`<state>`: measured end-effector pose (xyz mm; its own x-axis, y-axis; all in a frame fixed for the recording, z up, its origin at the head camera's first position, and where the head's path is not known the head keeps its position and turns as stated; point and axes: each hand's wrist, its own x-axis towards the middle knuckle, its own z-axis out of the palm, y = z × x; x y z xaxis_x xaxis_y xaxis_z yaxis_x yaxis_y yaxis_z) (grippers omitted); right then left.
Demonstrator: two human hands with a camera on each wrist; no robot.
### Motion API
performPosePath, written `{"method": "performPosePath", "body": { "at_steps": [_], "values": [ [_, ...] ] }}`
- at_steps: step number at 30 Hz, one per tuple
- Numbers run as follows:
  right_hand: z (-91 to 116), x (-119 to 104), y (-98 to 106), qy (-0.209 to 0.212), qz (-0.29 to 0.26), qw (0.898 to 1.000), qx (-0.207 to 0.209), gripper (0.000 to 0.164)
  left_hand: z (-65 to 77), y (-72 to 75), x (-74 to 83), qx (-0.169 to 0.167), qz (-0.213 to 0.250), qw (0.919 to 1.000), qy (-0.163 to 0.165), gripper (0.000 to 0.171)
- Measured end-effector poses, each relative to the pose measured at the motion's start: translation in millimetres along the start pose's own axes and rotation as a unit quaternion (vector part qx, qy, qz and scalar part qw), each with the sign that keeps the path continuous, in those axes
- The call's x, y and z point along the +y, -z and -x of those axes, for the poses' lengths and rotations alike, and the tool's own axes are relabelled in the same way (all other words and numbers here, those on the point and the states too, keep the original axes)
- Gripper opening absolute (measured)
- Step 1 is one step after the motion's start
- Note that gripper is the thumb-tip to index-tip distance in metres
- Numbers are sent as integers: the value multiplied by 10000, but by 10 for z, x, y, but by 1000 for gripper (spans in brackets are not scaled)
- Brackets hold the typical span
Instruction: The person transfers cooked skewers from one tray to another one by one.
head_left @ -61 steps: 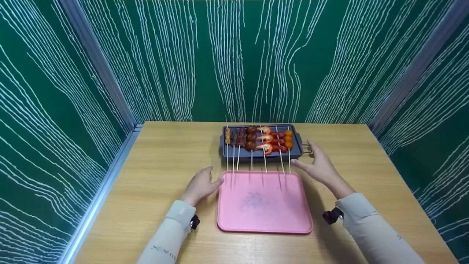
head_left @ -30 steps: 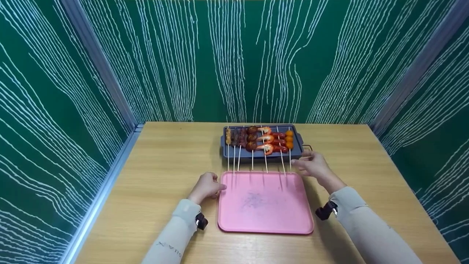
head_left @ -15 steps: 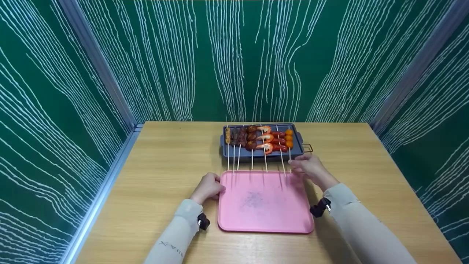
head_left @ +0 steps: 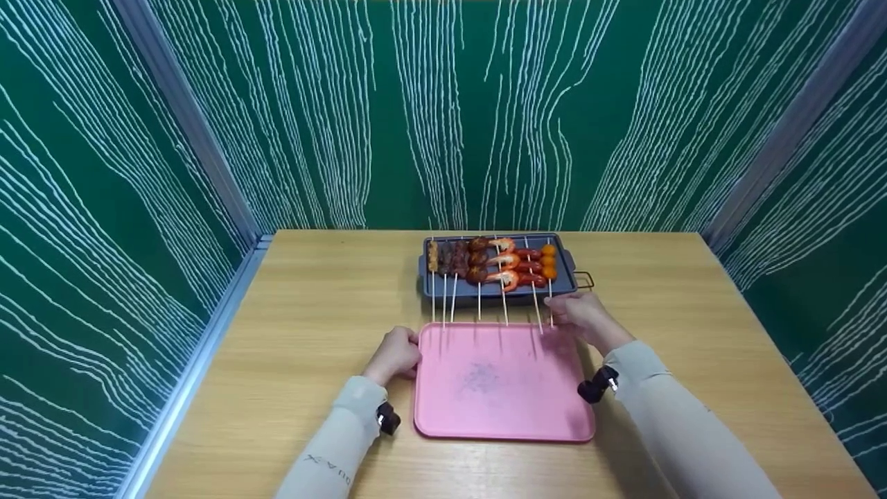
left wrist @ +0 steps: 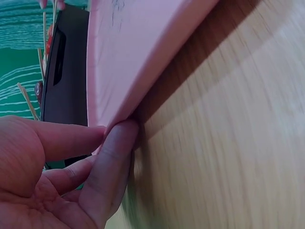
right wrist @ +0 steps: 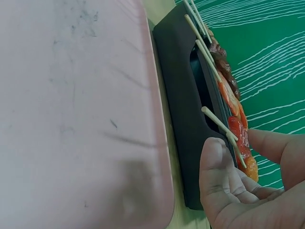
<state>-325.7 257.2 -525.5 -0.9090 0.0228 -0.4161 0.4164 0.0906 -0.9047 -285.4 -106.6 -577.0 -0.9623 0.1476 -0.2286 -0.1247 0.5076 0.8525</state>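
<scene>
My left hand (head_left: 396, 353) pinches the upper left edge of a pink tray (head_left: 499, 409) between thumb and fingers, as the left wrist view shows close up. A dark grill pan (head_left: 464, 294) stands just behind the tray, with several food skewers lying across it and their sticks pointing toward me. At its right end lies a skewer of orange balls (head_left: 549, 262), beside a skewer of red sausages (head_left: 532, 267). My right hand (head_left: 585, 319) is at the orange-ball skewer's stick. In the right wrist view its thumb and index finger stand apart on either side of that stick.
Skewers of shrimp (head_left: 508, 262), brown balls (head_left: 477, 260) and dark meat (head_left: 459, 258) fill the pan's left and middle. A wire handle (head_left: 584, 279) sticks out at the pan's right. Green walls with white lines enclose the wooden table (head_left: 312, 298).
My right hand has moved from the pan's wire handle left and toward me, to the rightmost stick. My left hand has closed onto the tray's edge. Tray and pan stay put.
</scene>
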Motion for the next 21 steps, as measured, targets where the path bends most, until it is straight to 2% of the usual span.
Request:
{"method": "performPosePath", "body": {
  "at_steps": [6, 12, 17, 21],
  "values": [
    [-26, -30, -4, 65, -508, 9985, -191, 8, -18, -18, 12, 71, -101, 9999, 66, 30],
    [-60, -67, -19, -73, -787, 9962, -369, 18, -49, -29, 8, 181, -301, 9994, 70, 23],
    [-90, -99, -17, -114, -561, 9973, -468, 25, -64, -35, 11, 166, -210, 9993, 245, 21],
    [-96, -121, -9, -79, -156, 9983, -552, 20, -55, -42, 9, 181, -89, 9993, 313, 19]
  ]
}}
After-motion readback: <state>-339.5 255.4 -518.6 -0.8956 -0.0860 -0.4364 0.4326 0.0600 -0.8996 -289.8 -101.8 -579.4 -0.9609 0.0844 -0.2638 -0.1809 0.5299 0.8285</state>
